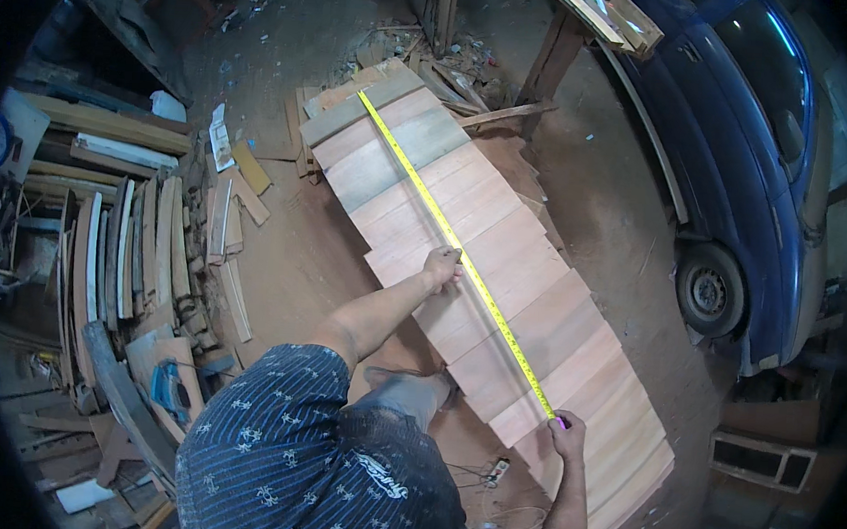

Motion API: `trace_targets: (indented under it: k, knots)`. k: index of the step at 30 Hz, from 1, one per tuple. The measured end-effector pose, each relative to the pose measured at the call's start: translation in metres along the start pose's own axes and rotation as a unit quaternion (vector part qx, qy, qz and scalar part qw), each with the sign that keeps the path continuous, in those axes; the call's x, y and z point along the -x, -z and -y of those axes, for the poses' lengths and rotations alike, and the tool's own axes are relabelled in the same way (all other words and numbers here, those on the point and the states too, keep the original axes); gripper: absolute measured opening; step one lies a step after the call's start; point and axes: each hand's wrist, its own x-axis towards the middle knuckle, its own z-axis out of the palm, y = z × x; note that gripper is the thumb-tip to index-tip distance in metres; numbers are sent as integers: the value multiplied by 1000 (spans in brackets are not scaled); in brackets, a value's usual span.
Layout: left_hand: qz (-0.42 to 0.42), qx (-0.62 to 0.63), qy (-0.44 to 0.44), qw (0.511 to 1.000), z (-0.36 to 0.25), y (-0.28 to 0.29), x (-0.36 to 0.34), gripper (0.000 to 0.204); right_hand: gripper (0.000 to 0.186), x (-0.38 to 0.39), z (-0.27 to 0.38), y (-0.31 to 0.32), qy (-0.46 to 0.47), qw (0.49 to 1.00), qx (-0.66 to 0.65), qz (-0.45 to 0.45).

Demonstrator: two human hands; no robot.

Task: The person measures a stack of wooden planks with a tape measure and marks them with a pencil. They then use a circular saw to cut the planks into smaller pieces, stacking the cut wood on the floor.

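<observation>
A long row of pale pinkish and grayish boards lies side by side, slanting from the far end down to the lower right. A yellow tape measure stretches lengthwise over them, its far end at the gray board near the top. My left hand pinches the tape blade near its middle, over the boards. Lower right, my right hand grips the tape at its near end, where a small purple part shows; the rest of what it holds is hidden by the fingers.
Stacked timber and offcuts crowd the left side, with a blue tool among them. A dark blue car stands at the right. Wooden posts rise beyond the boards, near scrap wood. A power strip with cords lies below the boards.
</observation>
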Motion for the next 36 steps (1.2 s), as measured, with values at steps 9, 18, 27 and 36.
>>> trace_targets:
  k: [9, 18, 27, 36]
  knots:
    - [-221, -313, -222, 897, 82, -42, -34, 50, 26, -82, -27, 29, -23, 999, 30, 16]
    - [-102, -536, -310, 779, 101, -156, 55, 64, 29, -126, -73, 28, 20, 995, 98, 16]
    - [-137, -620, -293, 714, 167, -171, 29, 70, 30, -134, -74, 36, 33, 988, 142, 56]
    - [-106, -651, -314, 683, 179, -170, 7, 69, 38, -50, -161, 128, -32, 990, 129, 35]
